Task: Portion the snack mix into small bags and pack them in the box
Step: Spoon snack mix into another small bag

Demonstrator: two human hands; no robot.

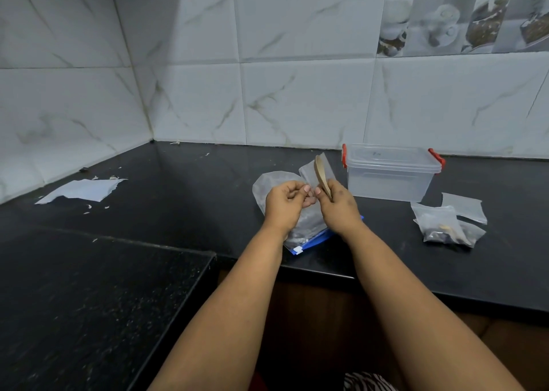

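My left hand (284,202) and my right hand (338,205) meet over the black counter (184,194), both pinching a small clear bag (309,174) held upright between them. My right hand also holds a wooden spoon (321,175), its bowl pointing up beside the bag. Under my hands lies the large zip bag of dark snack mix (306,230) with a blue slider edge. The clear plastic box (390,172) with red latches stands closed just right of my hands. Small bags holding dark mix (445,225) lie at the right, with an empty small bag (463,206) behind them.
A torn white paper sheet (84,190) and several scraps lie at the far left of the counter. Tiled walls meet in a corner behind. A lower dark speckled slab (89,295) sits at the front left. The counter's front edge runs under my forearms.
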